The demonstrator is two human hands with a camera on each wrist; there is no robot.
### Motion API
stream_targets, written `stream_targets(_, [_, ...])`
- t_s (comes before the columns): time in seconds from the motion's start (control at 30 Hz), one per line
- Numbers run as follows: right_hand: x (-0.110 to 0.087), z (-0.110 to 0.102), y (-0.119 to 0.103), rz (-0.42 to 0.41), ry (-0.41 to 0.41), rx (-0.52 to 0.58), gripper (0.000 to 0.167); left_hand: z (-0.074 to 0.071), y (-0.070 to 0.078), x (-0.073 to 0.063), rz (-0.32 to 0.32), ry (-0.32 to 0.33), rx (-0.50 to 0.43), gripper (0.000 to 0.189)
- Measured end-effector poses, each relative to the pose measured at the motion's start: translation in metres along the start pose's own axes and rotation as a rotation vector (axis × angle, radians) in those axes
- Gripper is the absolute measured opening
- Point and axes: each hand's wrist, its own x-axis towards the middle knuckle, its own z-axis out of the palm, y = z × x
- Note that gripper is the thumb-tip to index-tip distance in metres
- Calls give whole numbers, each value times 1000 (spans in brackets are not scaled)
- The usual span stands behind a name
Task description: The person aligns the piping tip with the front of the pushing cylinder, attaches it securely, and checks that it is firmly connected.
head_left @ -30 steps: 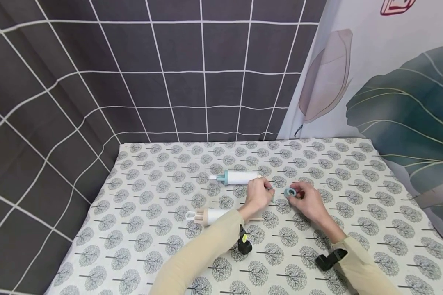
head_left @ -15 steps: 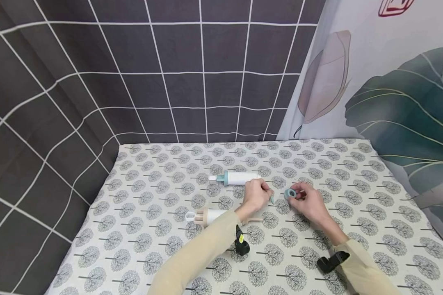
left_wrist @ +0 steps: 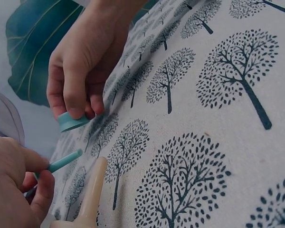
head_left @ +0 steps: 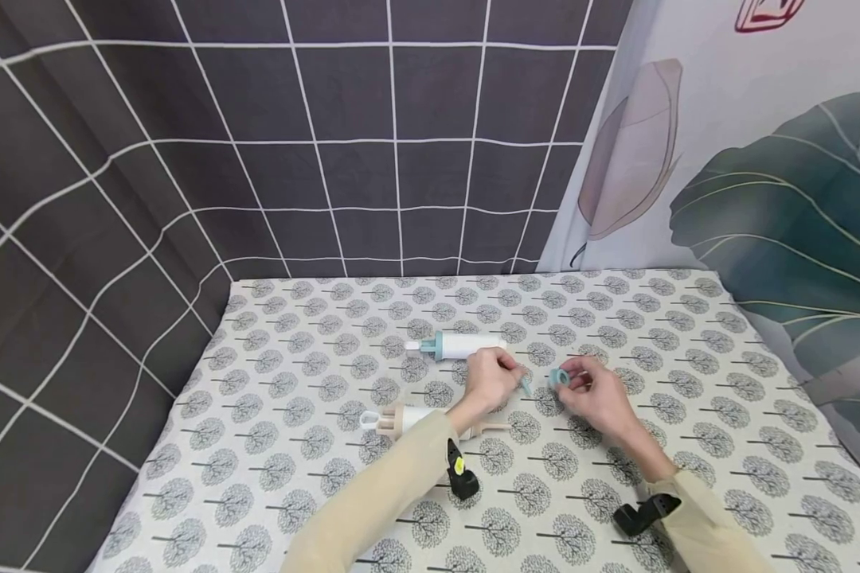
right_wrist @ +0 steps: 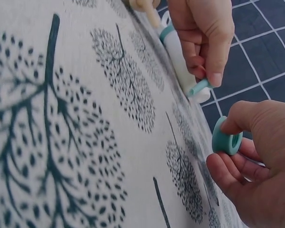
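My left hand [head_left: 490, 378] pinches a thin teal nozzle [left_wrist: 65, 160] between thumb and fingertips, its free end pointing toward the other hand. Close by on the right, my right hand [head_left: 598, 394] holds a teal threaded ring cap [right_wrist: 223, 137] by its rim, the opening showing in the right wrist view. Cap and nozzle are apart. Just behind the left hand lies a white syringe-like barrel [head_left: 466, 344] with a teal collar and a white handle. A beige and white syringe [head_left: 401, 420] lies nearer, its middle partly hidden under the left forearm; its beige tip [left_wrist: 92, 194] shows in the left wrist view.
A cloth printed with trees [head_left: 294, 334] covers the table. Behind stands a dark grid-patterned curtain [head_left: 351, 175], with a leaf-patterned hanging [head_left: 781, 207] at the right. Black cameras [head_left: 462, 477] are strapped to both wrists.
My left hand has drifted slightly left with the nozzle, exposing more of it. My right hand has turned the ring cap so its opening faces more sideways. Both syringes stay put.
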Motion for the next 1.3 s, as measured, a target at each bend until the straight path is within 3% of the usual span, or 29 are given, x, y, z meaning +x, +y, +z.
stream_targets(0.23, [-4, 3, -8, 23, -20, 62, 35, -7, 0, -4, -31, 11, -75, 13])
stream_targets(0.7, [-10, 9, -24, 36, -13, 75, 36, -21, 4, -16, -76, 41, -202, 13])
stream_targets(1.3, [-20, 15, -38, 49, -40, 203, 37, -33, -4, -29, -24, 100, -212, 11])
